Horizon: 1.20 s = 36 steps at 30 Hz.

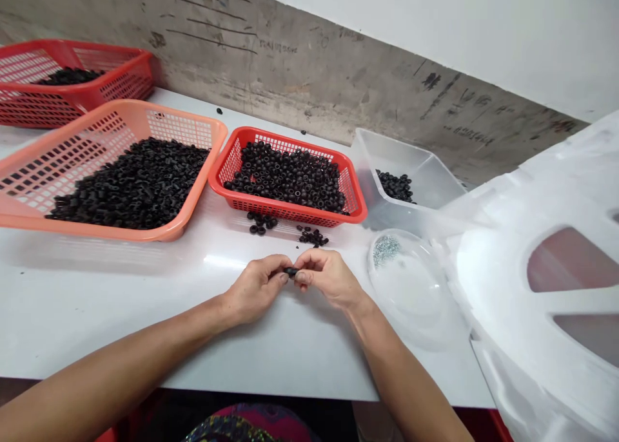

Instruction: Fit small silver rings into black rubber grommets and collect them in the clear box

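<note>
One small black part [291, 271] — pinched between the fingertips of the left hand [257, 289] and the right hand [333, 279], both nearly closed on it, above the white table [193, 345]. Just beyond: two little clusters of loose black pieces [261, 223], set before a red basket [290, 209] of black rings [294, 178]. Left of that, an orange basket [145, 234] heaped with black pieces; farther left, another red basket, partly in view. To the right — a clear bin [430, 178] holding black pieces, and a clear round dish [411, 294] with tiny silvery bits [385, 250].
</note>
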Available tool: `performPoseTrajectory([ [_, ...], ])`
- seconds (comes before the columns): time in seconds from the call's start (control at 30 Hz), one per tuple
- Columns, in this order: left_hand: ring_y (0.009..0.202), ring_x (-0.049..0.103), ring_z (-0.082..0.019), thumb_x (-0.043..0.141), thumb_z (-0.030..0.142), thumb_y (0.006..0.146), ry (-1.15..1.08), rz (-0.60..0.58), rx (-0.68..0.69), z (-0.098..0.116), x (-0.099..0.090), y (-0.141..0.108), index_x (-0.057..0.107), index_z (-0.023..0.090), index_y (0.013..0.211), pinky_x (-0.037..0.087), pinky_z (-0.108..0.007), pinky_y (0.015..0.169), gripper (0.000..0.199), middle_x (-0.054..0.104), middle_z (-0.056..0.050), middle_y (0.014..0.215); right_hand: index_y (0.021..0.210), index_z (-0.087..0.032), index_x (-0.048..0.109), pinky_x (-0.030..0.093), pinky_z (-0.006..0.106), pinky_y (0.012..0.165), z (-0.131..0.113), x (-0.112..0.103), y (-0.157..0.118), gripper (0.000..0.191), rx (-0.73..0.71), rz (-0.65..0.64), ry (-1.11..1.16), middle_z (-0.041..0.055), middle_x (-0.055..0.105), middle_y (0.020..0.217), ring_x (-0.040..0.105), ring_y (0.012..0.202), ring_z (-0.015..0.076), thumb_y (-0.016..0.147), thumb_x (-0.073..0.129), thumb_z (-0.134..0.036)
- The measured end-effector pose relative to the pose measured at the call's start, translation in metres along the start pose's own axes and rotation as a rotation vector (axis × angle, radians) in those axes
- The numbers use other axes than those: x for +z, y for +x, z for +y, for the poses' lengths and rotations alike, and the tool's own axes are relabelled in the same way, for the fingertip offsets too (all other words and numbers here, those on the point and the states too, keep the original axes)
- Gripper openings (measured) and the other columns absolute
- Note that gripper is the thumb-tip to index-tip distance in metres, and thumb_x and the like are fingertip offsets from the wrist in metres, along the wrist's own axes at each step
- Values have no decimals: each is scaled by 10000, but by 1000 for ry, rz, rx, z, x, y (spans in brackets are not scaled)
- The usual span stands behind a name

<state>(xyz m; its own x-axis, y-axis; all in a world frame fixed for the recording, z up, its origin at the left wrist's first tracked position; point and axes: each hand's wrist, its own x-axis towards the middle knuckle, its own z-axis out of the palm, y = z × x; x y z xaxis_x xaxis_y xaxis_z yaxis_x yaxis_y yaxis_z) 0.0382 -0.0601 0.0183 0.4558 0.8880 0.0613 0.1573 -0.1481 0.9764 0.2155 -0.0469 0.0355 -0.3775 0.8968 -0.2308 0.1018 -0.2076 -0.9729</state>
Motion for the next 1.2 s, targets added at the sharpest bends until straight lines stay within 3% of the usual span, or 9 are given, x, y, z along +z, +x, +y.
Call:
performPoseTrajectory([
  [0.17,821,500,-140,433,91,829,90,9,131,-4,0,0,620,200,920,431,-296,783,235,515,-22,840,856,-125,624,521,261,621,10,-7,3,322,65,-131,169,36,671,710,634,629,130,636,784,-298],
  [0.4,921,470,-160,476,89,812,110,111,196,-16,3,3,628,191,883,453,-321,805,196,414,-48,956,1033,-121,667,516,290,806,16,-5,6,410,53,-321,310,84,655,979,631,850,149,694,747,-337],
  [0.6,851,490,-146,534,103,780,-5,125,220,-8,7,0,526,197,1035,471,-325,794,272,485,-40,956,1022,-159,691,500,270,760,19,-8,7,341,4,-250,293,67,674,935,626,792,138,704,730,-273],
  [0.77,899,533,-173,535,185,809,13,-15,95,-10,10,-2,364,159,1287,491,-357,820,508,532,-97,1091,919,-143,708,477,293,735,18,-4,8,255,-2,-203,164,49,669,798,607,755,157,686,705,-247],
  [0.9,959,556,-199,467,216,856,113,-33,120,-17,10,0,386,146,1291,483,-390,866,448,554,-116,1126,861,-136,710,447,282,714,15,3,9,192,-56,-137,25,29,650,749,573,733,156,703,642,-222],
  [1.03,1069,537,-233,467,210,849,144,-33,120,-21,9,2,379,158,1314,466,-410,916,476,542,-125,1194,806,-141,706,434,267,657,13,6,9,145,-23,-94,15,15,641,709,559,675,145,701,627,-203],
  [1.2,966,571,-212,483,222,830,109,3,71,-17,11,1,392,138,1307,490,-393,859,494,564,-122,1131,853,-145,705,450,272,698,13,6,10,163,-72,-112,22,27,655,764,580,728,148,723,625,-202],
])
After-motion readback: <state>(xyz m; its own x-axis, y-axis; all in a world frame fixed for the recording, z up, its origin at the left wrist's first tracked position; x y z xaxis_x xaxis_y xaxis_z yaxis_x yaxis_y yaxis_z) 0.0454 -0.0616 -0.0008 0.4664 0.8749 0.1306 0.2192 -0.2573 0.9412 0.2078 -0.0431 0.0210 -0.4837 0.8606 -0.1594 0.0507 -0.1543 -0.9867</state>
